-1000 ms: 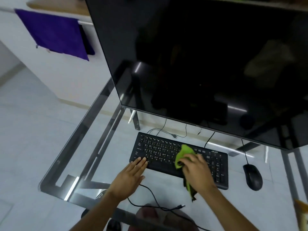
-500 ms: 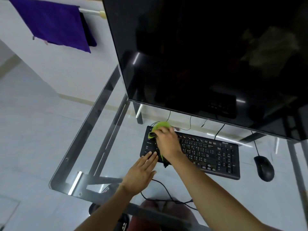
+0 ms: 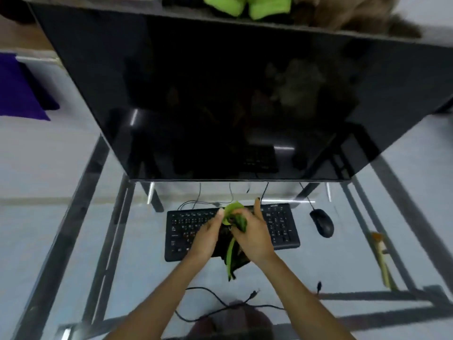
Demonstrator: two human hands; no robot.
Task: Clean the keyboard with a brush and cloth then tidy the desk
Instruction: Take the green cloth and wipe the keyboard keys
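Observation:
A black keyboard (image 3: pixel 188 227) lies on the glass desk (image 3: pixel 117 241) below the big dark monitor (image 3: pixel 220 99). Both my hands meet above the keyboard's middle. My right hand (image 3: pixel 255 234) grips a bunched green cloth (image 3: pixel 232 214), whose tail hangs down toward me past the keyboard's near edge. My left hand (image 3: pixel 208 234) pinches the cloth's upper edge from the left. A wooden-handled brush (image 3: pixel 382 258) lies on the desk at the right.
A black mouse (image 3: pixel 322 222) sits right of the keyboard. Loose black cables (image 3: pixel 220 303) cross the desk's near part. A purple cloth (image 3: pixel 17 89) hangs at far left. Green items (image 3: pixel 245 6) sit above the monitor. Metal desk frame bars run under the glass.
My right hand has brought the cloth from the keyboard's left end to above its middle and lifted it. My left hand left the keyboard's edge and took hold of the cloth. The view tilted up.

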